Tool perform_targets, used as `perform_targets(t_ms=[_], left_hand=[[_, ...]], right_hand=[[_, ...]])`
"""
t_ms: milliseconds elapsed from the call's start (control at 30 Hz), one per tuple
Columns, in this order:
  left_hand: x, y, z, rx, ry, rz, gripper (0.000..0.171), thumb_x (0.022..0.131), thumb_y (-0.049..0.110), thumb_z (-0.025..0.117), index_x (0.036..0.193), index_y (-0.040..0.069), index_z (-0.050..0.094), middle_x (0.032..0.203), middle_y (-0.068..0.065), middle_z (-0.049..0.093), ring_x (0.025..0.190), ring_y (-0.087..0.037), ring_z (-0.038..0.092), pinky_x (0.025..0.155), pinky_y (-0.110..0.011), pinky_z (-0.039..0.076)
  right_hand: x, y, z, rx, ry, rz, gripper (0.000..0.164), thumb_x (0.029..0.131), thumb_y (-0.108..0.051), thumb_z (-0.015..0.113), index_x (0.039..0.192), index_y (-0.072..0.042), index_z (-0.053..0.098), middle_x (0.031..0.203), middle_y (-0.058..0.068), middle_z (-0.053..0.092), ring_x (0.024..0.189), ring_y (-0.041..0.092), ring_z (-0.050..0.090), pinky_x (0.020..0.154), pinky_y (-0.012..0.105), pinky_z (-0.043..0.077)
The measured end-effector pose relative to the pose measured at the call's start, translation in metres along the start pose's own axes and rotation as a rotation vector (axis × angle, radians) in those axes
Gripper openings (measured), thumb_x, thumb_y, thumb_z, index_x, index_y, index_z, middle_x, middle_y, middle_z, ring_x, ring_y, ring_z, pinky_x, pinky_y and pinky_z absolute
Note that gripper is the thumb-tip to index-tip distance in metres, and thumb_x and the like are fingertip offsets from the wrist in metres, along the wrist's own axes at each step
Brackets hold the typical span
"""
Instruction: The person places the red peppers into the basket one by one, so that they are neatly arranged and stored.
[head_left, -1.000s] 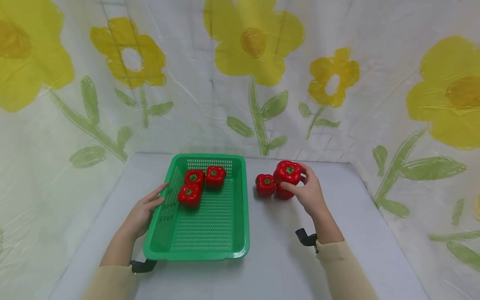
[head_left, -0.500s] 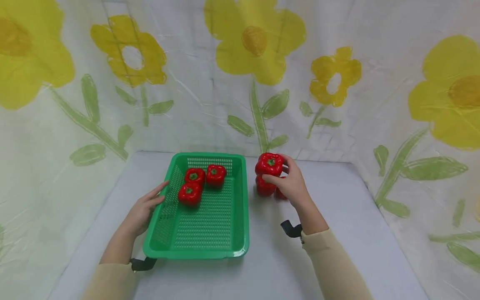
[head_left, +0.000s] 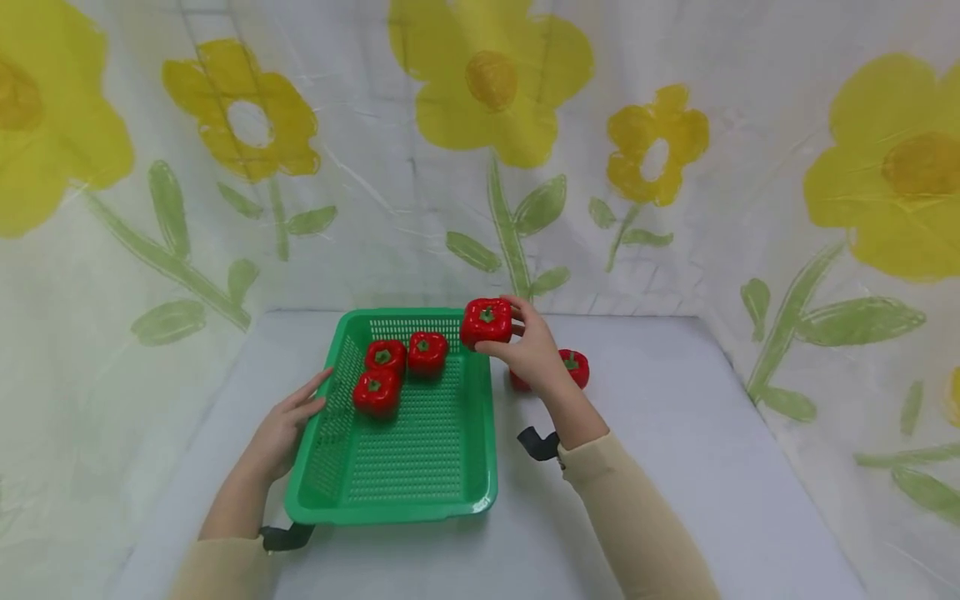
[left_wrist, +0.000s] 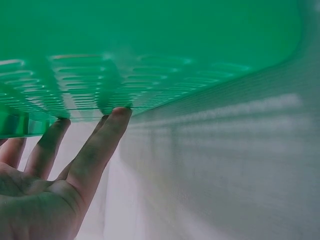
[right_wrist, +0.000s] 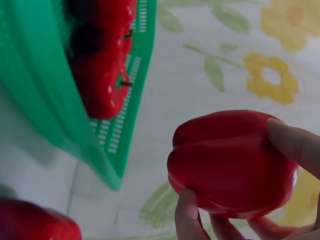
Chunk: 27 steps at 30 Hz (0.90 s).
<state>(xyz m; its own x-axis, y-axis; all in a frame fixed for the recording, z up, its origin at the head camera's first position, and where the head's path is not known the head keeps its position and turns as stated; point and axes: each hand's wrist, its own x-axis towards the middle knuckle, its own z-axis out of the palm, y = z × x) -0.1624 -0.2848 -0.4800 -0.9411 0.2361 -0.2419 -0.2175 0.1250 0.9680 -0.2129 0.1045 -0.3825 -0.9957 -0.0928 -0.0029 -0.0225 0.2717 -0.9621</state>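
Observation:
A red bell pepper (head_left: 486,323) is gripped between the thumb and fingers of my right hand (head_left: 534,350); in the head view it overlaps the far right rim of the green basket (head_left: 489,450). The right wrist view shows the held bell pepper (right_wrist: 232,162) raised, apart from the basket. My left hand (head_left: 281,429) rests its straight fingertips against the basket's left side, and the left wrist view has those fingers (left_wrist: 100,150) touching the slotted wall. Inside the basket sit three red bell peppers (head_left: 377,393), grouped toward the back left and middle.
Right of the basket, behind my right wrist, two more red bell peppers (head_left: 574,368) sit on the white table (head_left: 660,467), partly hidden. A white curtain (head_left: 360,233) with yellow flowers hangs behind the table and along both sides.
My right hand has carried the bell pepper leftward from above the loose peppers to the basket's right rim. The left hand stays at the basket's side.

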Motion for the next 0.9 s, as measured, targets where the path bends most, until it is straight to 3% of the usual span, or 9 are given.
perform_targets(t_ms=[200, 433, 600, 900], left_hand=[[0.003, -0.001, 0.0, 0.009, 0.01, 0.017, 0.059, 0.109, 0.039, 0.042, 0.163, 0.028, 0.02, 0.159, -0.026, 0.032, 0.115, -0.014, 0.065, 0.089, -0.036, 0.059], [0.001, -0.003, 0.0, -0.01, 0.008, 0.01, 0.059, 0.109, 0.039, 0.042, 0.163, 0.027, 0.02, 0.16, -0.026, 0.03, 0.116, -0.016, 0.065, 0.091, -0.038, 0.059], [0.0, -0.003, -0.001, -0.011, 0.009, 0.01, 0.059, 0.109, 0.039, 0.041, 0.163, 0.028, 0.02, 0.16, -0.027, 0.029, 0.116, -0.015, 0.065, 0.091, -0.038, 0.059], [0.0, -0.003, 0.0, -0.01, 0.002, 0.01, 0.06, 0.109, 0.04, 0.042, 0.163, 0.029, 0.019, 0.161, -0.027, 0.028, 0.116, -0.016, 0.066, 0.091, -0.041, 0.059]], right_hand=[[0.007, -0.005, 0.027, 0.028, -0.048, -0.019, 0.081, 0.081, -0.016, 0.084, 0.149, -0.017, 0.04, 0.148, 0.006, 0.045, 0.131, 0.03, 0.047, 0.094, 0.047, 0.057], [0.011, -0.007, 0.057, 0.021, -0.041, 0.038, 0.081, 0.079, -0.012, 0.085, 0.147, -0.015, 0.041, 0.146, 0.011, 0.046, 0.129, 0.031, 0.051, 0.099, 0.048, 0.055], [0.012, -0.002, 0.077, -0.097, -0.064, 0.06, 0.083, 0.078, -0.016, 0.087, 0.147, -0.015, 0.041, 0.143, 0.01, 0.051, 0.129, 0.03, 0.052, 0.102, 0.048, 0.052], [0.008, 0.009, 0.101, -0.315, -0.083, 0.097, 0.083, 0.071, -0.005, 0.088, 0.141, -0.007, 0.044, 0.127, 0.014, 0.059, 0.112, 0.028, 0.058, 0.085, 0.04, 0.059]])
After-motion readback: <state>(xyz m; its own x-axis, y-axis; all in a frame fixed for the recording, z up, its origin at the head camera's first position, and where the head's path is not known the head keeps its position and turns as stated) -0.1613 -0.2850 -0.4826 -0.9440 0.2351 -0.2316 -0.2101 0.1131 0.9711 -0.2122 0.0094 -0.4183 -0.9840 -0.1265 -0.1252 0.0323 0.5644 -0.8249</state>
